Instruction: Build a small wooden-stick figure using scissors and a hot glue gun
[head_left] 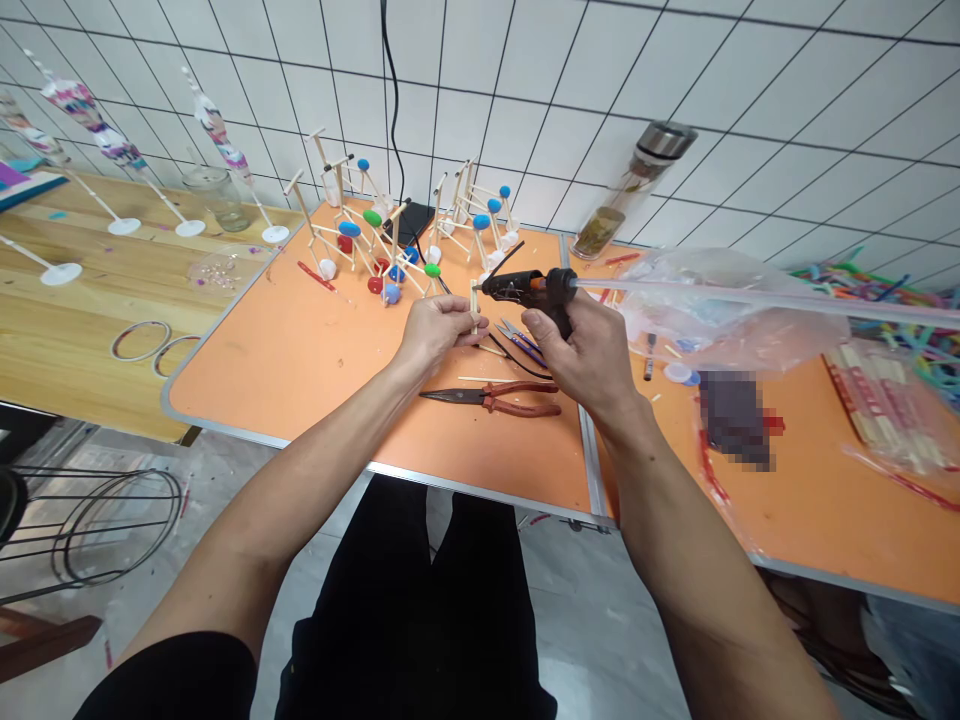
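Note:
My right hand (589, 345) is closed round the handle of a black hot glue gun (517, 287), with a long clear glue stick (750, 297) running out of its back. In my left hand (439, 328), pinched between thumb and fingers, are short pale wooden sticks (474, 305) held upright. The gun's nozzle meets or almost meets the top of these sticks. Pliers with red-brown handles (517, 402) lie below my hands. Scissors with dark blue handles (525, 345) lie between my hands, partly hidden by the right one.
Several small stick models with blue, green and red discs (375, 235) stand behind my hands. A glass bottle with a metal lid (630, 195) stands by the wall. To the right are a clear plastic bag (720, 310) and bundled sticks (892, 400). A wooden table (90, 350) adjoins at left.

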